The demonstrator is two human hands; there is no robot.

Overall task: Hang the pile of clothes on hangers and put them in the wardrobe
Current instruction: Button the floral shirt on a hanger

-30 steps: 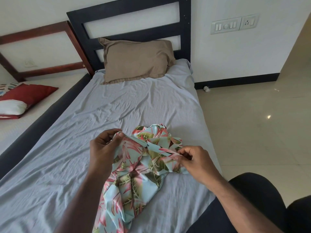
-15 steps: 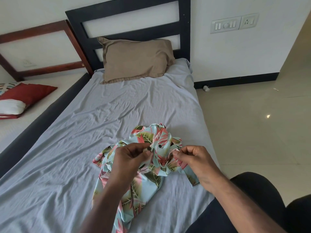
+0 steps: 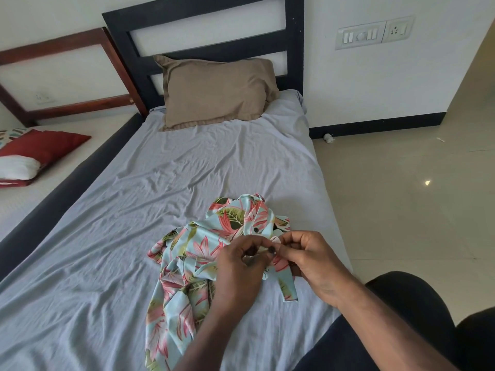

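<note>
A light-blue shirt with pink and green leaf print [image 3: 192,253] lies crumpled on the grey bed sheet [image 3: 112,236], near the bed's right edge. My left hand [image 3: 238,266] and my right hand [image 3: 313,261] meet over its front edge. Both pinch the fabric right beside a small dark button, fingertips nearly touching. A second dark button shows just above them on the shirt. No hanger and no wardrobe appear in view.
A brown pillow [image 3: 217,89] leans against the black headboard [image 3: 203,30]. A second bed on the left carries a red and white cushion [image 3: 34,153]. Tiled floor [image 3: 401,196] runs along the right. My dark-clothed legs [image 3: 401,330] fill the lower right.
My left hand moved right, from the shirt's left side to its front edge, and came together with my right hand at a button. The shirt has spread out to the left.
</note>
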